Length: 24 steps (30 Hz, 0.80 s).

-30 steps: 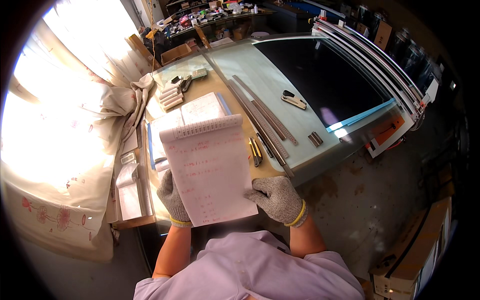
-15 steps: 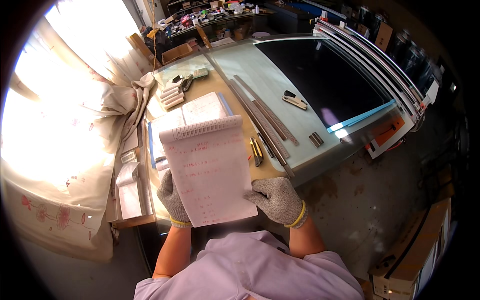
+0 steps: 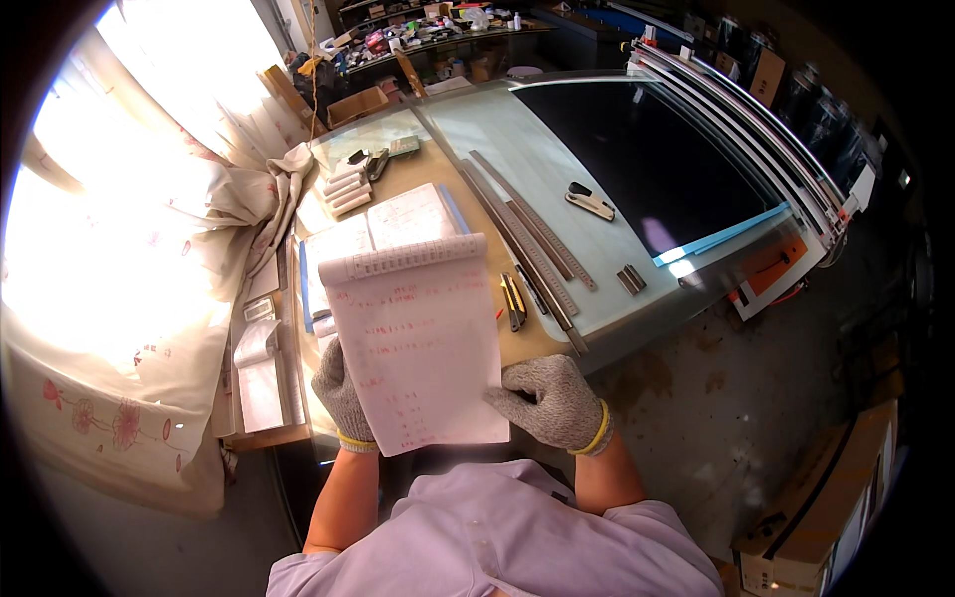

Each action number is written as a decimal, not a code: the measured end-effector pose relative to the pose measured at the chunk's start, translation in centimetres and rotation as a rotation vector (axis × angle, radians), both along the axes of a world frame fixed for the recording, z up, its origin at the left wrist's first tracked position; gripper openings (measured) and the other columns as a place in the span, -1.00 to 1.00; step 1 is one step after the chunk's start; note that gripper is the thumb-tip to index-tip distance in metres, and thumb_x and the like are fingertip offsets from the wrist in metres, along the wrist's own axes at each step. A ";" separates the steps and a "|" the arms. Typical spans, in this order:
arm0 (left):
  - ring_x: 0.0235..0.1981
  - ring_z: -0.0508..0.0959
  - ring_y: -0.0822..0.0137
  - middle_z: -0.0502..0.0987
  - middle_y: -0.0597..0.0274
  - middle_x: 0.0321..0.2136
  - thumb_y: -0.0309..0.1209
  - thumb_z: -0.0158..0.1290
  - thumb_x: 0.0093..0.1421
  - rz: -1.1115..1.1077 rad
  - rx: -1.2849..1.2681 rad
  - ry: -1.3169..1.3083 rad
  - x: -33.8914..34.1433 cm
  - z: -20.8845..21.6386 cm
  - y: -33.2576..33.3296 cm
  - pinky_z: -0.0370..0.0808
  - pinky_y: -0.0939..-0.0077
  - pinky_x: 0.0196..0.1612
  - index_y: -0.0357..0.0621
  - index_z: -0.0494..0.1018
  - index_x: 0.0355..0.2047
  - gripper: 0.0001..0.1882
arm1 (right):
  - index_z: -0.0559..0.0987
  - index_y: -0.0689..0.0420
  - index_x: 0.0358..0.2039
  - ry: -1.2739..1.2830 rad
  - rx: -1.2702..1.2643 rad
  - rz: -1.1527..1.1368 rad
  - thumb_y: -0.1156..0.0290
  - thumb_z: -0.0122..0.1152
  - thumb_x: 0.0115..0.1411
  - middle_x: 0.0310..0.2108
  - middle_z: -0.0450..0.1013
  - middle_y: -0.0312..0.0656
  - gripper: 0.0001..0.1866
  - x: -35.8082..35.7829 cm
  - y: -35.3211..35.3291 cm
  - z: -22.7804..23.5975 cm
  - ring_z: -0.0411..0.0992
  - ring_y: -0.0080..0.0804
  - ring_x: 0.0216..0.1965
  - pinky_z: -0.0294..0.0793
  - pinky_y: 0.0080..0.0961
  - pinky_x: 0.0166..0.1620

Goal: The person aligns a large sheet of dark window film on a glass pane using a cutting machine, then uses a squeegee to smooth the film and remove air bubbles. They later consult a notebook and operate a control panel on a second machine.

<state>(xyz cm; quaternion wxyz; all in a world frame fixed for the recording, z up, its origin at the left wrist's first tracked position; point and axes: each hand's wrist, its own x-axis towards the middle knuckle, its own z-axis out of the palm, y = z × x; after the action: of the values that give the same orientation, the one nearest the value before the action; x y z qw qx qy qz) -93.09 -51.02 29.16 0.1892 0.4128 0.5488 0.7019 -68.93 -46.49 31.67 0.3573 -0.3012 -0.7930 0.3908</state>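
Upright over the near end of the table I hold a notepad point(image 3: 423, 348), its cover pages folded back over the top and red handwriting on the white sheet. My left hand point(image 3: 336, 393), in a grey knit glove with a yellow cuff, is closed on the pad's left edge; its fingers are partly hidden behind the paper. At the lower right edge is my right hand point(image 3: 552, 400), gloved alike, with a fingertip overlapping the front of the sheet; its other fingers are curled. Behind the pad lie open papers point(image 3: 408, 214) on a blue folder.
A yellow-and-black utility knife point(image 3: 513, 302) lies right of the pad, beside long metal rulers point(image 3: 532, 244). Farther right are a folding knife point(image 3: 591, 203), small metal pieces point(image 3: 630, 280) and a black sheet point(image 3: 647, 149). Another notepad point(image 3: 262, 393) lies left, near the curtain point(image 3: 109, 398).
The notepad has shifted very slightly, its lower right corner moving a little left. My right hand's fingertip sits slightly farther off the sheet's edge. The rest of the view has barely moved.
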 end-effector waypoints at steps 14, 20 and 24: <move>-0.34 0.54 0.53 0.61 0.28 -0.36 -0.52 0.03 0.35 -0.023 -0.018 0.009 -0.2 -0.7 -0.2 0.52 0.58 -0.24 -0.37 0.58 -0.15 -0.81 | 0.52 0.30 -0.58 0.052 -0.096 0.061 0.37 0.30 0.14 -0.55 0.39 0.10 -0.72 0.6 -0.4 0.1 0.37 0.11 -0.52 0.35 -0.21 -0.45; -0.36 0.54 0.52 0.60 0.29 -0.36 -0.52 0.05 0.29 -0.021 -0.043 0.015 0.1 -0.8 -0.4 0.52 0.58 -0.27 -0.35 0.56 -0.18 -0.83 | 0.51 0.30 -0.59 0.075 -0.132 0.099 0.37 0.32 0.14 -0.59 0.36 0.10 -0.71 0.9 -0.4 -0.1 0.31 0.06 -0.57 0.32 -0.23 -0.47; -0.27 0.56 0.49 0.64 0.23 -0.28 -0.55 0.13 0.24 -0.062 -0.013 0.054 -0.2 -1.3 -0.5 0.54 0.56 -0.18 -0.37 0.57 -0.07 -0.74 | 0.53 0.31 -0.57 0.112 -0.150 0.138 0.39 0.35 0.14 -0.60 0.35 0.08 -0.73 0.8 -0.5 0.0 0.30 0.01 -0.58 0.32 -0.25 -0.47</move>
<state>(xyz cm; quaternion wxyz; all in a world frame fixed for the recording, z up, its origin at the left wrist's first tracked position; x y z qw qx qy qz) -93.33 -51.54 27.88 0.1988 0.4472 0.5451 0.6808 -68.12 -47.00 31.63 0.3496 -0.2494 -0.7594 0.4888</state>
